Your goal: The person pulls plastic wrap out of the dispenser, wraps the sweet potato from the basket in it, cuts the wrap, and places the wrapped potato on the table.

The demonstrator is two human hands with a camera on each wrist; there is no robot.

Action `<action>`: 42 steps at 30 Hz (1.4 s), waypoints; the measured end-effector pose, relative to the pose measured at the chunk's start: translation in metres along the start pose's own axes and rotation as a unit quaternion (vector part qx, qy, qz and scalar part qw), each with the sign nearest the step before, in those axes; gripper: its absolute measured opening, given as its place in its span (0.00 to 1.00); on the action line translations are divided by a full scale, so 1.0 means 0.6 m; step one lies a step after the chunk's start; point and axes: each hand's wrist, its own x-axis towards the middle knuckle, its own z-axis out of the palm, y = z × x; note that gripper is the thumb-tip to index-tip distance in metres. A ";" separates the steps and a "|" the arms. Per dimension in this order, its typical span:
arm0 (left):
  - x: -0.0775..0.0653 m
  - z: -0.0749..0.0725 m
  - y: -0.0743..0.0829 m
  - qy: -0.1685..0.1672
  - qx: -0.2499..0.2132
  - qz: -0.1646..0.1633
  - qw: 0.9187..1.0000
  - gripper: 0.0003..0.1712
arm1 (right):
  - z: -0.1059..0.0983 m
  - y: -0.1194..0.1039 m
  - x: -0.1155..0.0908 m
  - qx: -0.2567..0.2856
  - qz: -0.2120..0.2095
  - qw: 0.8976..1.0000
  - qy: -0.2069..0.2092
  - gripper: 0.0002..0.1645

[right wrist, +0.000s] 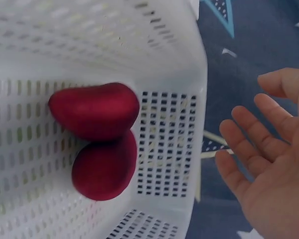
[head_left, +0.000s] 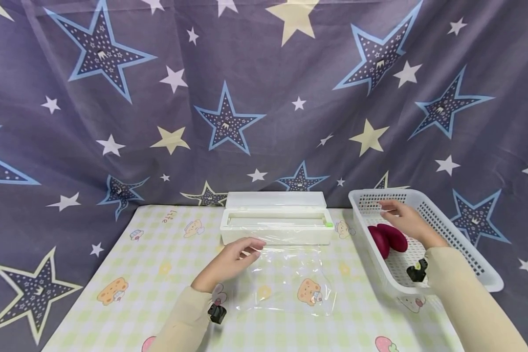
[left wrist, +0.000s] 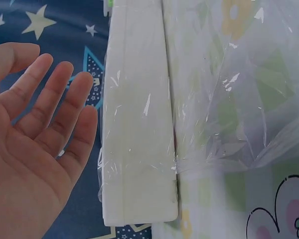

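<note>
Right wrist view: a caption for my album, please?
Right hand near a white basket holding two deep-red objects.

Dark greyish-purple fabric curtain (head_left: 167,29) hung behind a green-and-white checked tablecloth (head_left: 149,269).
Blue-edged stars (head_left: 226,120) (tiny crowns (head_left: 102,55) inside) share the curtain with white stars (head_left: 173,79) and cream stars (head_left: 170,140); coloured cartoon prints (head_left: 113,290) dot the tablecloth under soft, even light.

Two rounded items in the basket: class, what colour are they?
Both rounded items are dark red, showing best in the right wrist view.

"Life" (head_left: 169,216) on the tablecloth (head_left: 145,264)
</note>
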 end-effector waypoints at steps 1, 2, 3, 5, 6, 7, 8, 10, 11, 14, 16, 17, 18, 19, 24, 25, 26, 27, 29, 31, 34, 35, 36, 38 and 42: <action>0.000 0.001 0.001 0.000 0.000 0.000 1.000 0.15 | -0.001 0.005 0.000 0.001 0.001 1.000 0.001 0.26; 0.001 0.002 0.001 0.001 0.000 0.000 1.000 0.15 | -0.001 0.010 0.001 0.001 0.002 1.000 0.002 0.25; 0.001 0.003 0.002 0.002 0.000 0.002 1.000 0.14 | -0.002 0.015 0.001 0.002 0.003 1.000 0.001 0.25; 0.002 0.005 0.003 0.000 -0.002 0.006 1.000 0.14 | -0.002 0.024 0.002 0.003 0.009 1.000 -0.002 0.26; 0.003 0.006 0.003 -0.001 -0.002 0.009 1.000 0.14 | -0.001 0.029 0.002 0.003 0.012 1.000 -0.003 0.26; 0.003 0.007 0.003 -0.002 -0.004 0.011 1.000 0.14 | -0.001 0.035 0.002 -0.001 0.016 1.000 -0.003 0.27; 0.004 0.009 0.002 -0.004 -0.005 0.014 1.000 0.15 | -0.001 0.040 0.001 -0.004 0.021 1.000 -0.005 0.28; 0.005 0.012 0.001 -0.008 -0.009 0.018 1.000 0.15 | 0.000 0.051 0.001 -0.009 0.031 0.999 -0.008 0.28; 0.006 0.014 0.001 -0.009 -0.009 0.018 1.000 0.15 | 0.000 0.057 0.001 -0.012 0.037 0.999 -0.010 0.29; 0.009 0.020 0.000 -0.016 -0.012 0.013 1.000 0.16 | 0.000 0.070 -0.003 -0.018 0.061 0.998 -0.021 0.30; 0.010 0.024 0.000 -0.020 -0.012 0.010 1.000 0.17 | 0.000 0.078 -0.007 -0.015 0.077 0.996 -0.031 0.32; 0.011 0.026 0.001 -0.021 -0.012 0.011 1.000 0.17 | 0.000 0.082 -0.010 -0.015 0.087 0.995 -0.036 0.33; 0.012 0.028 0.001 -0.022 -0.010 0.015 1.000 0.17 | 0.000 0.085 -0.012 -0.014 0.095 0.995 -0.041 0.34; 0.012 0.029 0.001 -0.023 -0.011 0.016 1.000 0.17 | 0.001 0.088 -0.014 -0.011 0.103 0.994 -0.043 0.34; 0.016 0.037 0.001 -0.028 -0.012 0.023 0.999 0.16 | 0.003 0.103 -0.023 0.002 0.132 0.990 -0.053 0.37; 0.017 0.038 0.001 -0.033 -0.015 0.016 0.999 0.16 | 0.003 0.105 -0.025 0.007 0.138 0.989 -0.056 0.37; 0.018 0.040 0.001 -0.037 -0.015 0.013 0.999 0.16 | 0.004 0.108 -0.026 0.010 0.142 0.988 -0.058 0.38; 0.019 0.042 0.001 -0.040 -0.017 0.009 0.999 0.16 | 0.004 0.110 -0.028 0.015 0.147 0.987 -0.062 0.38; 0.020 0.046 0.002 -0.046 -0.021 0.004 0.999 0.16 | 0.004 0.114 -0.031 0.028 0.162 0.984 -0.070 0.40; 0.022 0.050 0.003 -0.053 -0.025 -0.001 0.998 0.17 | 0.005 0.117 -0.033 0.036 0.175 0.981 -0.079 0.42; 0.024 0.058 0.006 -0.058 -0.029 0.000 0.998 0.17 | 0.006 0.123 -0.033 0.037 0.193 0.977 -0.087 0.45; 0.025 0.060 0.007 -0.061 -0.029 -0.001 0.998 0.17 | 0.006 0.125 -0.033 0.034 0.195 0.976 -0.091 0.45; 0.026 0.062 0.007 -0.063 -0.028 -0.002 0.998 0.18 | 0.007 0.127 -0.032 0.030 0.199 0.975 -0.097 0.46; 0.027 0.066 0.008 -0.066 -0.026 -0.001 0.997 0.18 | 0.009 0.132 -0.030 0.027 0.206 0.972 -0.111 0.48; 0.030 0.072 0.011 -0.072 -0.026 -0.001 0.997 0.18 | 0.013 0.138 -0.030 0.022 0.213 0.968 -0.131 0.50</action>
